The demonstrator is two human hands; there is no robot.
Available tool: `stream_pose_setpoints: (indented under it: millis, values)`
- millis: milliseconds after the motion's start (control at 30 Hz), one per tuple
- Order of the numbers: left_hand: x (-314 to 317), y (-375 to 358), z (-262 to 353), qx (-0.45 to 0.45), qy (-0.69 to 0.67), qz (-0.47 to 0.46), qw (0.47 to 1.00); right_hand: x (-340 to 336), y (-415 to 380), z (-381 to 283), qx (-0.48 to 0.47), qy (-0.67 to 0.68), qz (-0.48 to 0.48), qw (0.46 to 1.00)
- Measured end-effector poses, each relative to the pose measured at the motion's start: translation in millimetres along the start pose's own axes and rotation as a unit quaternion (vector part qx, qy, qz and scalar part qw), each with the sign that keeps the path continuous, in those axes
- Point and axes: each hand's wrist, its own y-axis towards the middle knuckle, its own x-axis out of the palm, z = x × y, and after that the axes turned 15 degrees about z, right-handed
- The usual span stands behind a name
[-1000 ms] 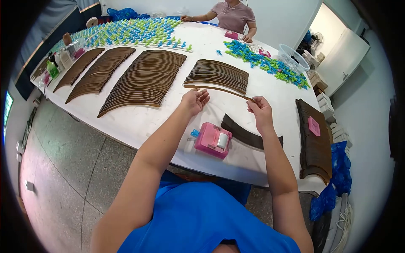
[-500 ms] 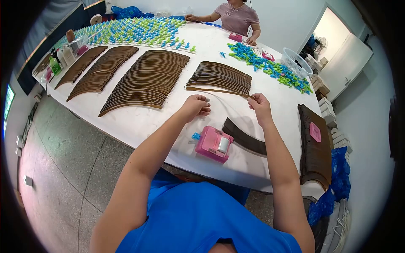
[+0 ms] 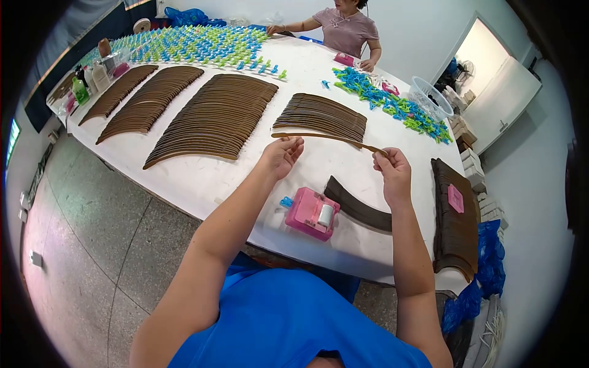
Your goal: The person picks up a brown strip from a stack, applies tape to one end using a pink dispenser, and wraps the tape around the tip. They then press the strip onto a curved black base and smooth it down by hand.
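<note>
My right hand (image 3: 393, 175) pinches the right end of a thin, curved brown strip (image 3: 331, 139) between thumb and fingers. The strip reaches leftward, and its left end overlaps the fingertips of my left hand (image 3: 283, 157). That hand is closed, thumb against curled fingers; what it holds, if anything, I cannot tell. Just beyond lies a row of similar brown strips (image 3: 322, 115). Nearer to me sits a pink tape dispenser (image 3: 311, 211) with a white roll and a blue clip (image 3: 286, 202) at its left side. A dark curved stack (image 3: 359, 205) lies between the dispenser and my right forearm.
More brown strip rows (image 3: 211, 119) cover the table's left part. Blue and green clips (image 3: 202, 46) spread across the far left, with a loose clip heap (image 3: 392, 98) and clear basket (image 3: 429, 98) at right. A dark pile (image 3: 454, 227) lies at the right edge. Another person (image 3: 346, 30) works opposite.
My right hand has moved right and toward me, bringing the strip's right end away from the row. My left hand has shifted slightly left. A thin pale band seen earlier no longer shows.
</note>
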Motion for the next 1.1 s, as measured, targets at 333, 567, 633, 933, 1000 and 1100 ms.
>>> stream_pose_setpoints:
  millis: [333, 567, 633, 933, 1000, 1100]
  values:
    - [5.1, -43.3, 17.3, 0.222, 0.041, -0.059, 0.972, -20.7, -35.7, -3.6, 0.030, 0.066, 0.020, 0.997]
    - [23.5, -86.0, 23.1, 0.396, 0.064, -0.088, 0.912, -12.0, -52.6, -8.2, 0.047, 0.138, 0.021, 0.989]
    - [33.6, -102.4, 17.9, 0.438, 0.098, -0.091, 0.889, 1.5, -58.5, -10.4, 0.052, 0.173, -0.002, 0.983]
    - [48.6, -139.5, -14.2, 0.572, 0.156, -0.164, 0.788, 61.5, -82.9, -28.7, -0.013, 0.221, -0.093, 0.971]
    - [48.6, -139.7, -14.3, 0.570, 0.158, -0.169, 0.788, 62.4, -85.0, -29.3, -0.021, 0.195, -0.092, 0.976]
    - [47.3, -142.3, -14.3, 0.554, 0.167, -0.179, 0.796, 60.0, -86.2, -27.9, -0.030, 0.197, -0.114, 0.973]
